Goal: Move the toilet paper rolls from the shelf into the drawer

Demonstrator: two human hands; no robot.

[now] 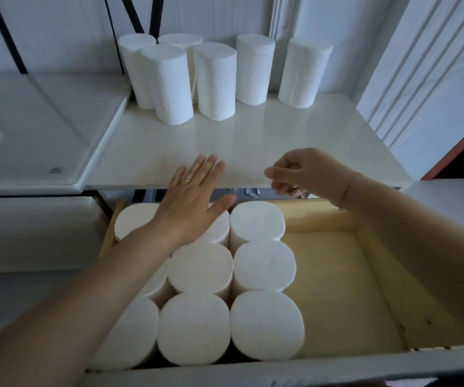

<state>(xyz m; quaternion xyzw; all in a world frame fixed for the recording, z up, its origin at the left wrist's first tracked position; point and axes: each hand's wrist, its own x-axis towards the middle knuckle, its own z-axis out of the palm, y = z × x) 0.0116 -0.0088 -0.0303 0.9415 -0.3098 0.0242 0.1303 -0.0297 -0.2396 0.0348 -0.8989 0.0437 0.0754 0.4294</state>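
Several white toilet paper rolls (216,82) stand upright at the back of a glossy white shelf (253,152). Below it, an open wooden drawer (345,275) holds several rolls (200,268) packed upright in its left half; its right half shows bare wood. My left hand (194,196) is flat with fingers spread, hovering over the back rolls in the drawer at the shelf's front edge, holding nothing. My right hand (300,174) hangs over the shelf edge with fingers loosely curled and nothing in them.
A white glass-topped appliance (38,129) sits to the left of the shelf. White panelled walls stand behind and to the right. A red-edged panel (459,146) shows at the far right. The drawer's white front (253,375) runs along the bottom.
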